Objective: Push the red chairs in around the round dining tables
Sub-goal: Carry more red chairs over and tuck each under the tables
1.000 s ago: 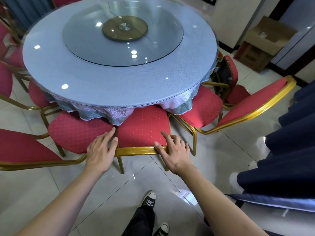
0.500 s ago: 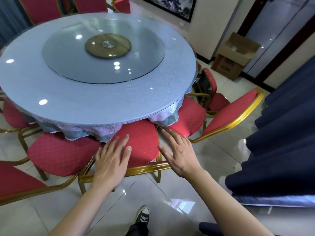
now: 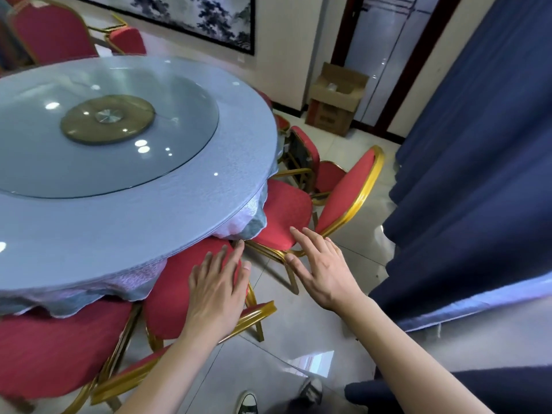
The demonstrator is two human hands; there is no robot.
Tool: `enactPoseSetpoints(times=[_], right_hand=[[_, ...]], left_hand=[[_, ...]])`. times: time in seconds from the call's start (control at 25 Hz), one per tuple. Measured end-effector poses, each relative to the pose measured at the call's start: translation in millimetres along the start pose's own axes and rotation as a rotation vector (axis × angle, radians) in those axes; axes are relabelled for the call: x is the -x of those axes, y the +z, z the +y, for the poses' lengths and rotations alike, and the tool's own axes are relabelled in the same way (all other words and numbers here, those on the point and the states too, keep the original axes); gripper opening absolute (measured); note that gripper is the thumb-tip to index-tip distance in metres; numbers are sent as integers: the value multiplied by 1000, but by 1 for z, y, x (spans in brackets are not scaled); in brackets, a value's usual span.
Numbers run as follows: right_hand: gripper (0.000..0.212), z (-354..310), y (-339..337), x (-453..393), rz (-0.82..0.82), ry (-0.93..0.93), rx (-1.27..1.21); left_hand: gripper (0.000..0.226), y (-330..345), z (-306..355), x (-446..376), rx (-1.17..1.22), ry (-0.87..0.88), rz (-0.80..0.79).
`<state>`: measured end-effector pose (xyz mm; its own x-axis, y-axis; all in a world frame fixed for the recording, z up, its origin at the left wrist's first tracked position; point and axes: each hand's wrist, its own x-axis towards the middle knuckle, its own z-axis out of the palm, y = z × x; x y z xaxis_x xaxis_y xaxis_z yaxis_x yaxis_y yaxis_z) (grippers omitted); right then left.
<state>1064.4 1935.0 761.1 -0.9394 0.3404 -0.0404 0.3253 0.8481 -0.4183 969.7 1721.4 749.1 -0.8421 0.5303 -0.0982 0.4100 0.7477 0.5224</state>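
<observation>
- Head view looks down on a round dining table (image 3: pixel 185 216) with a pale blue top, a glass turntable (image 3: pixel 125 162) resting on it, and a patterned cloth hanging from its near edge.
- The left hand (image 3: pixel 216 294) lies over the seat of a red chair (image 3: pixel 170 297) whose front is tucked under the table's near edge; the fingers are straight and spread, curled round nothing. Whether the palm presses the cushion cannot be told.
- The right hand (image 3: pixel 321 268) is stretched out flat, fingers apart and holding nothing, its fingertips over the near edge of a second red chair (image 3: pixel 286 216), which stands at the table's right edge with its seat partly under the cloth and its gold-framed back tilted away.
- Another red chair (image 3: pixel 50 351) sits at the table's near-left edge, its seat partly under the cloth.
- More red chairs (image 3: pixel 53 34) stand at the far edge.
- A dark blue curtain (image 3: pixel 466 150) hangs on the right, and an open cardboard box (image 3: pixel 337 100) stands on the tiled floor by the far wall.
</observation>
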Motion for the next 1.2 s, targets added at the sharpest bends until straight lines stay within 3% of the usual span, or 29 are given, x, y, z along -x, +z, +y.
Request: enactPoseSetpoints(times=[0.28,0.8,1.2], right_hand=[[67,75,-33,-20,56,42,-17],[65,237,-127,-130,139,-70,-90],[66,330,-165,-187,112,21,-89]], left_hand=[[63,28,62,-44,-36,85,11],[72,96,213,-156,7,4,67],[67,123,309,-244,-10,66,7]])
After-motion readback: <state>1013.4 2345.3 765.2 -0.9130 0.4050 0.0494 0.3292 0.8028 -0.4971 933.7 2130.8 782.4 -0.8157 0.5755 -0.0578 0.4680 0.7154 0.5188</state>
